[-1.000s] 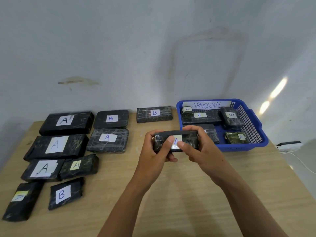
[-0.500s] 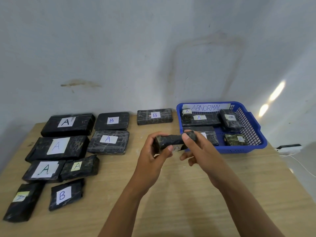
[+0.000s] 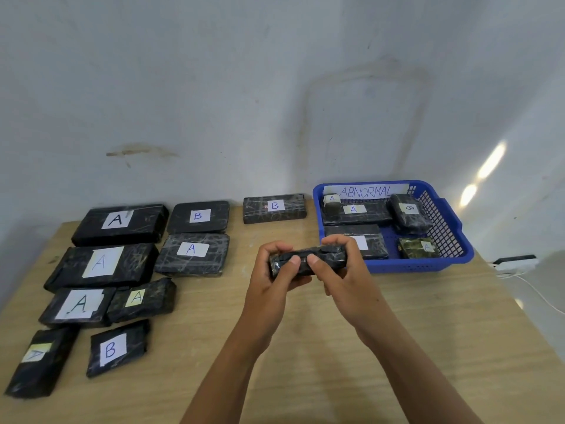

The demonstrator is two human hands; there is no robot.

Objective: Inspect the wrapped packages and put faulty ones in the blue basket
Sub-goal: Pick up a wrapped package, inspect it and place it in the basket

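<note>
You hold a black wrapped package (image 3: 307, 260) in both hands above the wooden table (image 3: 305, 356), just in front of the near left corner of the blue basket (image 3: 423, 266). Your left hand (image 3: 269, 280) curls round its left end and your right hand (image 3: 347, 280) round its right end. Both thumbs press on the side facing you, which shows glossy black wrap and tape.

A white strip (image 3: 365, 191) on the basket's back wall reads "ABNORMAL". Five packages lie in the basket:
- small package (image 3: 331, 202), marked "A"
- long package (image 3: 356, 213), marked "A"
- greenish package (image 3: 418, 248), marked "A"
- dark package (image 3: 409, 215), with a turned letter that is hard to read
- half-hidden package (image 3: 368, 243), behind your right hand

To your left, nine packages lie label up on the table. Three of them read "B" (image 3: 198, 216) (image 3: 274, 209) (image 3: 117, 347). Five read "A" (image 3: 119, 223) (image 3: 102, 264) (image 3: 192, 254) (image 3: 78, 306) (image 3: 140, 298). The writing on the nearest one's yellow label (image 3: 36, 351) is blurred.
</note>
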